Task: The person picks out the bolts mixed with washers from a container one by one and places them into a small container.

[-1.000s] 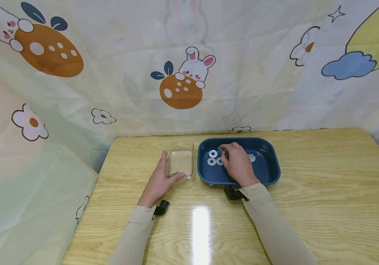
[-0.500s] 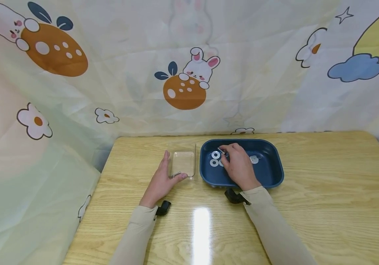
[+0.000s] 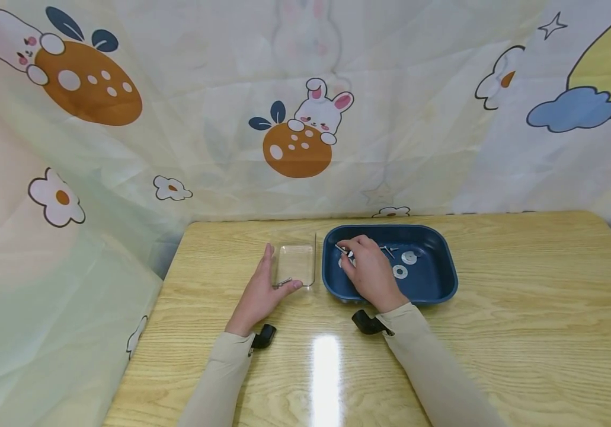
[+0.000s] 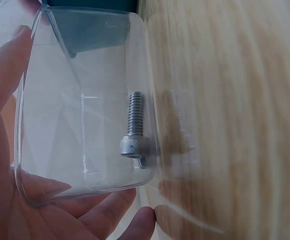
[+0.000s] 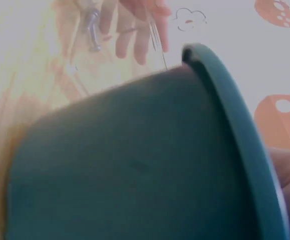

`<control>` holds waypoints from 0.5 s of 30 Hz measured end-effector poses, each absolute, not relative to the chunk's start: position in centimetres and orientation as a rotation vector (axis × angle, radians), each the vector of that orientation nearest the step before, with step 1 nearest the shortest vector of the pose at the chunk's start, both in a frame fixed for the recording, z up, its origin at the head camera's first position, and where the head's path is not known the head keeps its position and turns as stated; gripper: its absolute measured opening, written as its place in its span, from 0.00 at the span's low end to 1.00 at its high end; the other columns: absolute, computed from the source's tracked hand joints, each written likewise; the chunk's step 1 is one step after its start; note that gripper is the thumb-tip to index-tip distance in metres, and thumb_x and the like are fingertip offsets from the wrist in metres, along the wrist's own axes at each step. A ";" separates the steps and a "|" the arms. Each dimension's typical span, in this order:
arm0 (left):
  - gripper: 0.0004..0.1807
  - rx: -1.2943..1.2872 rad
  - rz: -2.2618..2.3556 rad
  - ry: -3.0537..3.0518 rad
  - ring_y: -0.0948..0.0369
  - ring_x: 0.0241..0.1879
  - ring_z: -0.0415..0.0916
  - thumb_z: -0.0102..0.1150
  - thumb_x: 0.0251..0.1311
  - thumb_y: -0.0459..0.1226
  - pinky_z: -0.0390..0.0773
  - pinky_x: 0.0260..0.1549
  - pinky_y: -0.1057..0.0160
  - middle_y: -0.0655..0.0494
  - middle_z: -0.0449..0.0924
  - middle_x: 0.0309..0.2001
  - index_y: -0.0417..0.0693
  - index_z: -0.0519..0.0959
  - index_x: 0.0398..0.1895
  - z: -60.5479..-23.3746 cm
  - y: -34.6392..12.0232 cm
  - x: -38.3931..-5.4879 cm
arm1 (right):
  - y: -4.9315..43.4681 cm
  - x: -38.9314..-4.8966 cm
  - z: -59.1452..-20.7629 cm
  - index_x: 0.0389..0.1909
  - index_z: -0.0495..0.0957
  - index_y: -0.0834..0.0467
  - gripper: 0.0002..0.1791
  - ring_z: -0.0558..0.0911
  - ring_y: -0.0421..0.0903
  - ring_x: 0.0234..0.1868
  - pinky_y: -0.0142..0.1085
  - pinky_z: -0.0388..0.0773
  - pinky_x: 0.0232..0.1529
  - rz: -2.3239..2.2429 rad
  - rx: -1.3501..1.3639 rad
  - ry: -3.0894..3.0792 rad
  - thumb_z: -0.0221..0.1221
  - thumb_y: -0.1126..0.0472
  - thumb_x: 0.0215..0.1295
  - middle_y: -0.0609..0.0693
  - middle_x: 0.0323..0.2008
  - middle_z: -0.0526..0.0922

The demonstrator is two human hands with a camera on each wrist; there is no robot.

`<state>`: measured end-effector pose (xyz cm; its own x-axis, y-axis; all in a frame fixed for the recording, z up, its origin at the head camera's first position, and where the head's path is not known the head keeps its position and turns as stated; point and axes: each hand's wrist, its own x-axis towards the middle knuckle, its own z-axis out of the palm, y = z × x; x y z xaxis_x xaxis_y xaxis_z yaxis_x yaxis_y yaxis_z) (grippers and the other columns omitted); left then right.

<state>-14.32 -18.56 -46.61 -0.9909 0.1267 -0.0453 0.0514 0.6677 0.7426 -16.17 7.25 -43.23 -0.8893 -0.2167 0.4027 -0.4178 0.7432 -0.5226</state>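
My left hand [image 3: 257, 293] holds a small clear plastic box [image 3: 296, 261] at its left side and near corner, fingers and thumb spread around it. A socket-head bolt [image 4: 134, 120] lies inside the box, with a bit of threaded metal [image 4: 142, 162] showing behind its head. Over the dark blue tray [image 3: 433, 284], my right hand [image 3: 371, 276] pinches a bolt [image 3: 340, 248] between thumb and forefinger. Beneath and beside that hand, flat washers [image 3: 400, 271] and small screws [image 3: 389, 251] lie on the tray floor. Only the tray's outer wall [image 5: 124, 160] fills most of the right wrist view.
The box and tray stand side by side toward the back of a wooden table [image 3: 524, 308]. A printed fabric curtain [image 3: 417, 136] hangs behind the table and along its left side.
My right hand has shifted left within the tray with the bolt in its fingers, uncovering screws and a washer and covering the washers at left. The left hand stays at the box.
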 end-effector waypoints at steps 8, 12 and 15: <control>0.63 0.143 1.236 2.777 0.49 0.77 0.45 0.66 0.59 0.60 0.54 0.71 0.42 0.55 0.41 0.81 0.53 0.33 0.82 -46.6 -18.6 -14.3 | 5.8 -15.9 -43.2 0.51 0.85 0.61 0.13 0.77 0.49 0.37 0.40 0.75 0.32 0.894 0.548 -2.621 0.63 0.65 0.67 0.55 0.42 0.81; 0.63 0.142 1.229 2.777 0.48 0.77 0.45 0.66 0.59 0.60 0.55 0.71 0.41 0.55 0.42 0.81 0.54 0.33 0.82 -46.6 -18.6 -14.3 | 5.2 -15.8 -43.2 0.51 0.85 0.60 0.12 0.77 0.49 0.38 0.40 0.76 0.32 0.880 0.570 -2.632 0.62 0.65 0.68 0.54 0.41 0.80; 0.62 0.141 1.225 2.776 0.48 0.77 0.46 0.66 0.59 0.60 0.55 0.70 0.41 0.55 0.42 0.81 0.54 0.33 0.82 -46.6 -18.7 -14.3 | 4.8 -15.8 -43.1 0.51 0.85 0.60 0.12 0.78 0.49 0.39 0.40 0.78 0.32 0.862 0.583 -2.633 0.62 0.66 0.68 0.54 0.41 0.80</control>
